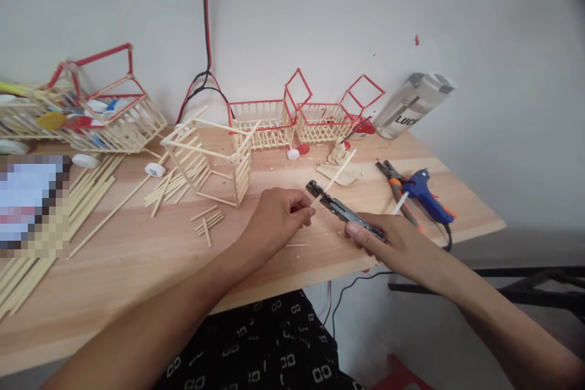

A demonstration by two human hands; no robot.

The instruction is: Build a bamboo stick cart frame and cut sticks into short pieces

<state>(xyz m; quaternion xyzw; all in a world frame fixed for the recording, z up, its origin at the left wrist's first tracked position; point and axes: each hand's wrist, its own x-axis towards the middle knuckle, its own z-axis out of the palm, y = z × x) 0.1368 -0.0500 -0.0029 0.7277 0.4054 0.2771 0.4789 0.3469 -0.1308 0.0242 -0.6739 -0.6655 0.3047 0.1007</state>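
Between the fingertips of my left hand (pixel 286 210) is the near end of a thin wooden stick (pixel 340 169), which slants up and away to the right. My right hand (pixel 388 241) is wrapped round the handles of dark metal pliers (pixel 342 210). Their jaws lie across the stick just beyond my left fingertips; whether they are fully closed on it I cannot tell. Left of my left hand stands an unpainted stick frame (pixel 237 161) with slatted sides. Short cut sticks (pixel 210 223) lie on the table (pixel 150 280) in front of it.
Small red-trimmed stick carts (pixel 262 122) stand along the wall, with bigger ones (pixel 123 116) holding bottle caps at left. Long sticks (pixel 59 237) lie near a pixelated screen (pixel 27 201). A blue glue gun (pixel 427 195), orange-handled pliers (pixel 397 186) and a tilted bottle (pixel 414 103) are at right.
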